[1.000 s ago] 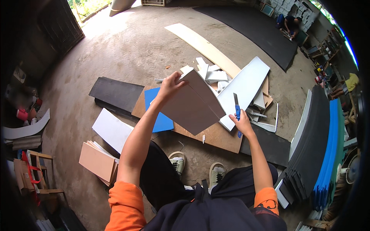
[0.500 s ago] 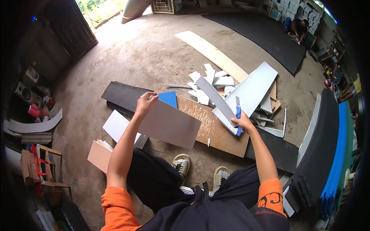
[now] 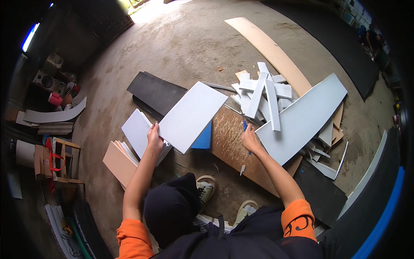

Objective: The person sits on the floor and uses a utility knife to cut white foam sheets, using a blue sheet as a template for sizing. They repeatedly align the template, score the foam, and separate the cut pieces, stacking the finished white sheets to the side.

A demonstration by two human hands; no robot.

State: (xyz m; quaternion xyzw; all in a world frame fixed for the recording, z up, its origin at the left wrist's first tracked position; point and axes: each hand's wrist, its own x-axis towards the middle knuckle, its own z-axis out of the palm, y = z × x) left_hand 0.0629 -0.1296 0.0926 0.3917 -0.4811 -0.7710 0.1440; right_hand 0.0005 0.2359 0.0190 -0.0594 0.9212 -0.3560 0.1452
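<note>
My left hand [image 3: 155, 137] grips a white rectangular foam sheet [image 3: 193, 116] by its near left edge, tilted up above the work area. My right hand [image 3: 251, 139] is closed round a blue utility knife [image 3: 245, 126], over the scuffed brown board [image 3: 230, 134] on the floor. A blue sheet [image 3: 202, 137] shows partly from under the held white sheet. Just right of the knife lies a long, wide white sheet [image 3: 304, 116], with a heap of narrow white offcut strips [image 3: 263, 93] beyond it.
At left lie stacked white sheets [image 3: 137, 129] and peach sheets [image 3: 120, 162], with black sheets [image 3: 157, 93] behind. A wooden stool [image 3: 64, 159] stands further left. Black and blue sheets [image 3: 379, 216] lean at right. Another person [image 3: 373, 43] sits at the far right.
My left hand has turned the white sheet so its far end points up and away. The grey-white strip by my right hand now lies on the heap, and the knife has moved left.
</note>
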